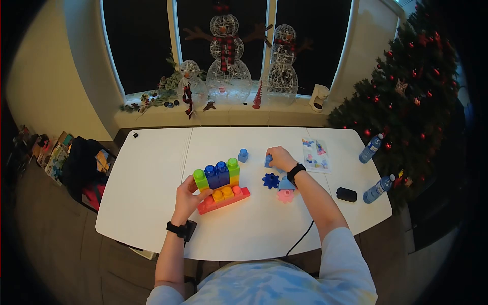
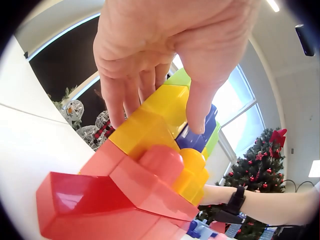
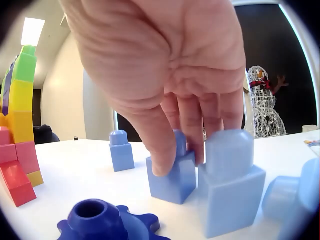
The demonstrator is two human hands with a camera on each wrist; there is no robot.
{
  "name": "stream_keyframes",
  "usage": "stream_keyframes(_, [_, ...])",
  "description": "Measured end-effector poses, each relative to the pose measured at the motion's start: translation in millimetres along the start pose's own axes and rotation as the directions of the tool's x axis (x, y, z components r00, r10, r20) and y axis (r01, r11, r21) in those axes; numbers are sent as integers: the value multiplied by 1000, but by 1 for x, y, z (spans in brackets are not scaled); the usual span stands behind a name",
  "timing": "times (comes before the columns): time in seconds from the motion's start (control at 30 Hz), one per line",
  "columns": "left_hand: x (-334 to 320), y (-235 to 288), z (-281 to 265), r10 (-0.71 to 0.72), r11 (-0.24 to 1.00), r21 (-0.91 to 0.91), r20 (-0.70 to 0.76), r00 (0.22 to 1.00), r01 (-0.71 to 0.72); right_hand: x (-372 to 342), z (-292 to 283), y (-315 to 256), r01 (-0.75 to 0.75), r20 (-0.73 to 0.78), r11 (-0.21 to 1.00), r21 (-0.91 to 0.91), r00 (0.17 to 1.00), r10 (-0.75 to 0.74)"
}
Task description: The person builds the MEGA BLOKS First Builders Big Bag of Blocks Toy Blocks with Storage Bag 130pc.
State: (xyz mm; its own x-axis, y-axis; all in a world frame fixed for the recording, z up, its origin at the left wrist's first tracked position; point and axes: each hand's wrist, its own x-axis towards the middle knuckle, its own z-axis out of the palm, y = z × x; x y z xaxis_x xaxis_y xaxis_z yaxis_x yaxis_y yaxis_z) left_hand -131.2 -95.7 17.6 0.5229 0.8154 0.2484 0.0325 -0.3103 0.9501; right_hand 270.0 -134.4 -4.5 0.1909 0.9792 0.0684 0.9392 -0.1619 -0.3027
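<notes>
1. From where I stand, the person's left hand (image 1: 189, 197) is wrapped part-way round a built-up wall of glossy plastic toy blocks (image 1: 219, 177), thumb on one side, fingers on the other, gripping it.
2. That wall stands on the white table (image 1: 137, 213), in front of the person: red pieces along the bottom, orange and yellow above, dark blue and lime-green studded blocks on top.
3. The right hand (image 1: 281, 158) reaches across to the right of the wall. Its thumb and fingers are drawn close together, pinching a medium-blue, single-stud plastic block (image 3: 172, 185) low over the tabletop; I cannot tell whether its base touches.
4. Just beside that pinched block stands a pale-blue single-stud block (image 3: 231, 195), upright.
5. Another small blue single-stud block (image 1: 243, 155) stands apart, between the wall and the right hand.
6. Nearer the person lie a dark-blue plastic gear (image 1: 270, 180) and a pink gear-shaped piece (image 1: 285, 196).
7. Beyond the right wrist lies a printed picture sheet (image 1: 316, 155); farther right are a black case (image 1: 346, 194) and two clear blue-labelled water bottles (image 1: 378, 189).
</notes>
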Motion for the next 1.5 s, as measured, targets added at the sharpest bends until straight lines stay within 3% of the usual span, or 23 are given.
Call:
stream_keyframes(0.13, [-1, 10, 2, 8, 997, -78, -45, 999, -11, 5, -25, -24, 40, -22, 999, 5, 999, -40])
stream_keyframes(0.2, [-1, 17, 3, 44, 991, -122, -100, 994, -57, 0, -57, -61, 147, -187, 929, 340, 979, -86])
stream_keyframes(0.23, [-2, 20, 3, 42, 992, -117, -108, 993, -54, -3, -72, -82, 153, -184, 927, 343, 979, -94])
stream_keyframes(0.3, [0, 26, 2, 66, 987, -140, -110, 992, -82, -12, -96, -129, 373, -280, 656, 656, 927, -248])
stream_keyframes(0.33, [0, 27, 2, 63, 987, -137, -114, 991, -78, -18, -102, -150, 374, -277, 652, 660, 927, -252])
stream_keyframes(0.4, [2, 29, 4, 59, 990, -122, -87, 994, -69, -27, -109, -186, 475, -228, 603, 641, 868, -441])
stream_keyframes(0.43, [2, 29, 5, 61, 990, -119, -88, 994, -71, -29, -111, -197, 477, -230, 602, 641, 867, -442])
stream_keyframes(0.5, [2, 28, 7, -12, 985, -172, -93, 996, -4, -31, -112, -213, 541, -125, 659, 522, 813, -569])
stream_keyframes(0.8, [4, 22, 6, 2, 984, -179, -89, 996, -18, -24, -91, -215, 626, -129, 677, 387, 764, -632])
stream_keyframes(1.1, [11, 28, 11, 49, 978, -198, -115, 992, -71, -28, -91, -215, 648, -162, 663, 376, 750, -641])
stream_keyframes(1.23, [10, 26, 11, 34, 981, -184, -117, 993, -56, -25, -97, -210, 599, -99, 666, 444, 772, -628])
stream_keyframes(1.3, [9, 27, 11, 37, 984, -165, -139, 990, -60, -15, -102, -197, 469, -107, 642, 606, 848, -518])
stream_keyframes(1.33, [10, 26, 11, 39, 984, -164, -143, 989, -63, -5, -100, -188, 472, -107, 640, 605, 846, -522])
stream_keyframes(1.4, [10, 24, 9, 42, 991, -118, -129, 991, -57, 22, -84, -161, 387, -272, 641, 663, 922, -275])
stream_keyframes(1.43, [10, 23, 9, 44, 991, -118, -131, 990, -59, 32, -68, -144, 389, -273, 641, 662, 921, -277])
stream_keyframes(1.5, [10, 22, 8, 40, 996, -73, -116, 992, -49, 46, -28, -108, 410, -276, 893, 185, 894, -353])
